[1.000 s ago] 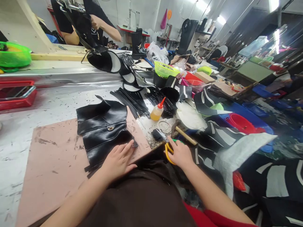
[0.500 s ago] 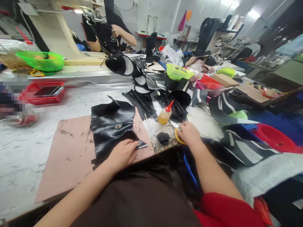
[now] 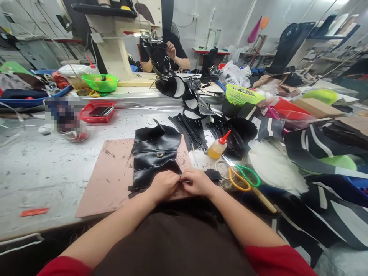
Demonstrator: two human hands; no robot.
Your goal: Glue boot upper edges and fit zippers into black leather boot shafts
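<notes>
On my head camera feed I have a black leather piece [image 3: 143,147] lying on a pink board [image 3: 97,184], which rests on the bench [image 3: 43,168]; I take the leather piece as my landmark. A small metal eyelet [image 3: 160,154] is set in it, right of its middle, and one flap at its far edge stands up.

Both hands work at its near right corner. My left hand [image 3: 165,185] has its fingertips pressed together, pinching the edge there. My right hand [image 3: 198,182] meets it from the other side, thumb and fingers pinched on the same edge, a dark sliver showing between them. The two sets of fingertips are about touching; exactly how the edge is folded under them I cannot tell.

Right of the leather piece, I see a glue bottle [image 3: 216,149] with a red nozzle and yellowish liquid inside. Further to its right and nearer me lie scissors [image 3: 232,166] with one yellow and one green handle, the blades slightly parted, and past them a wooden handle [image 3: 264,201]. A black fabric scrap [image 3: 213,174] sits just beyond my right hand. Black strips [image 3: 191,132] are bundled behind the leather piece, on its right.

To its left and farther back stands a red tray [image 3: 96,119] holding a phone [image 3: 100,110]. Well beyond it, a co-worker's hand [image 3: 171,50] is raised beside a sewing machine [image 3: 113,53].
</notes>
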